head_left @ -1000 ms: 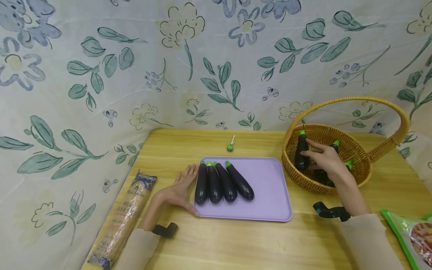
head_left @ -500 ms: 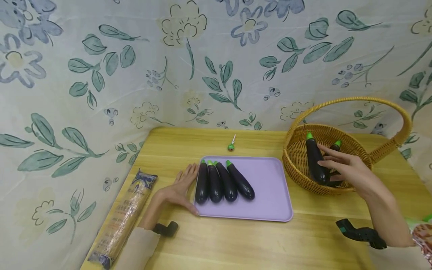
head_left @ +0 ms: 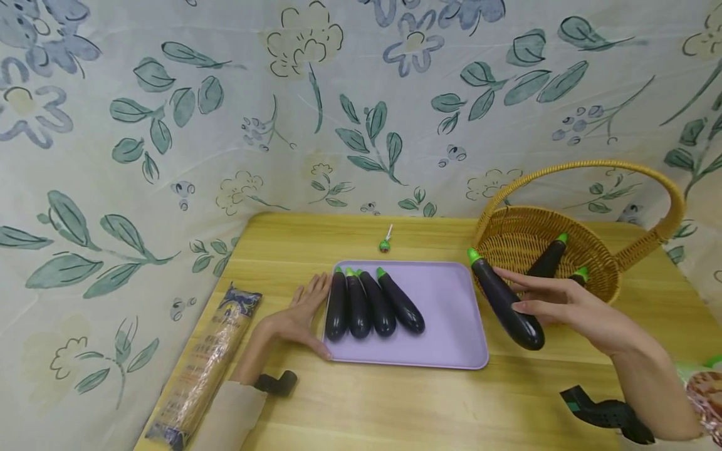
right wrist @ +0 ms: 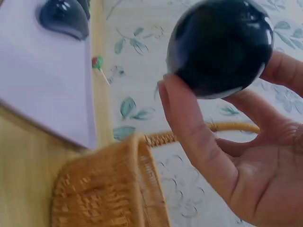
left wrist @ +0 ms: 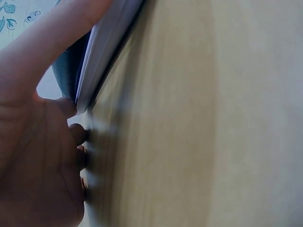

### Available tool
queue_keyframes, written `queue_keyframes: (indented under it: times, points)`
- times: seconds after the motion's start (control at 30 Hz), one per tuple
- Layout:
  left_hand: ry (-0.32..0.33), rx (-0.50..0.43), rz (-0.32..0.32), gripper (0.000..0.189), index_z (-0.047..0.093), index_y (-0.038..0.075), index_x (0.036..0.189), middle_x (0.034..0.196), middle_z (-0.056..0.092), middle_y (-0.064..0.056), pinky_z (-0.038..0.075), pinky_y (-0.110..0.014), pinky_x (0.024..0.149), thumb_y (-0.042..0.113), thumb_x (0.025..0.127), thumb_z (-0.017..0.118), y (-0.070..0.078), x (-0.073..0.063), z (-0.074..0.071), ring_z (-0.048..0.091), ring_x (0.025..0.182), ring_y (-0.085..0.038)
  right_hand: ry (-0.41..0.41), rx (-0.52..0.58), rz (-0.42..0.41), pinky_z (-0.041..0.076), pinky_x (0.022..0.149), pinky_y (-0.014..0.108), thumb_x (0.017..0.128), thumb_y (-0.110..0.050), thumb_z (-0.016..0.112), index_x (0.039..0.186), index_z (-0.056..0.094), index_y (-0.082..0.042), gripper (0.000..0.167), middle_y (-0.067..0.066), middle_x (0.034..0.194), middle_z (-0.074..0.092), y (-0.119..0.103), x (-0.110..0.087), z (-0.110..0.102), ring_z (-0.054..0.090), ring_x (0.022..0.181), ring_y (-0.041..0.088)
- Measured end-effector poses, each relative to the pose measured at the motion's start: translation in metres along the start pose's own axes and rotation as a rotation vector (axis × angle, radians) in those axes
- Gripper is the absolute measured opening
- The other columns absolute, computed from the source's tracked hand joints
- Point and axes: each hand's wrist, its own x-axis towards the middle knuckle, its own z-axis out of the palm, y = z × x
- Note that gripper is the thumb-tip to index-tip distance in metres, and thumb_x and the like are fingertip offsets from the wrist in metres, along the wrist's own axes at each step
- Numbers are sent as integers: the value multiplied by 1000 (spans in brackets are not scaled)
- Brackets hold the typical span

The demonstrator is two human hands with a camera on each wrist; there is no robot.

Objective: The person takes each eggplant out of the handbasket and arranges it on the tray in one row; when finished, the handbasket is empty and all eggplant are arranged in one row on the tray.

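My right hand pinches an eggplant between thumb and fingers, above the front left rim of the wicker basket. Its green stem end points up and left; in the right wrist view the rounded dark end of the eggplant faces the camera. Several eggplants lie side by side on the left part of the lilac tray. My left hand rests at the tray's left edge with fingers spread, thumb touching the near corner. In the left wrist view the left hand lies against the tray's side.
More eggplants lie inside the basket, whose tall handle arches over it. A green lollipop lies behind the tray. A long plastic-wrapped packet is at the left, and a partly visible bag at the right edge.
My right hand has lifted the eggplant out of the basket and carried it toward the tray, tilting it. The left hand and the tray have stayed put.
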Motion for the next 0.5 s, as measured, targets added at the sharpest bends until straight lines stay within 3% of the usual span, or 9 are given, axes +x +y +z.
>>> queue_keyframes:
  times: [0.13,0.2,0.27,0.37,0.43,0.5]
  points:
    - [1,-4,3,160,-12,2,164,170,-20,-24,-9,-65,128,52,59,99,-1,0,1,-17,159,-43,-47,22,-41,43,108,72,108,-28,55,161,40,-23,55,11,170,31,-13,20,22,40,148,45]
    - [3,-7,6,160,-12,2,164,170,-20,-24,-9,-65,128,51,59,99,-2,1,1,-17,159,-43,-67,48,-38,35,112,77,107,-28,57,160,40,-19,57,20,170,27,-17,31,32,28,151,55]
    - [5,-5,9,160,-13,3,164,170,-20,-24,-9,-66,128,51,59,99,-3,1,1,-17,159,-43,-69,46,-21,41,114,68,106,-30,59,160,42,-18,58,25,168,29,-18,44,43,33,149,53]
    - [8,-2,15,160,-13,3,164,170,-20,-24,-9,-66,128,52,59,99,-4,1,2,-17,159,-43,-65,32,-3,57,93,47,104,-27,62,159,43,-18,59,32,161,38,-19,63,57,61,119,41]
    - [6,1,13,160,-13,3,164,170,-21,-24,-9,-66,128,52,59,98,-4,1,2,-17,159,-43,-56,12,3,54,80,35,102,-26,64,159,43,-18,61,32,157,43,-19,75,65,63,102,28]
    - [4,1,11,160,-13,3,164,170,-21,-24,-9,-65,128,52,59,98,-4,1,2,-18,159,-42,-48,-5,12,52,74,32,100,-24,65,158,44,-19,62,30,156,45,-18,86,71,61,93,23]
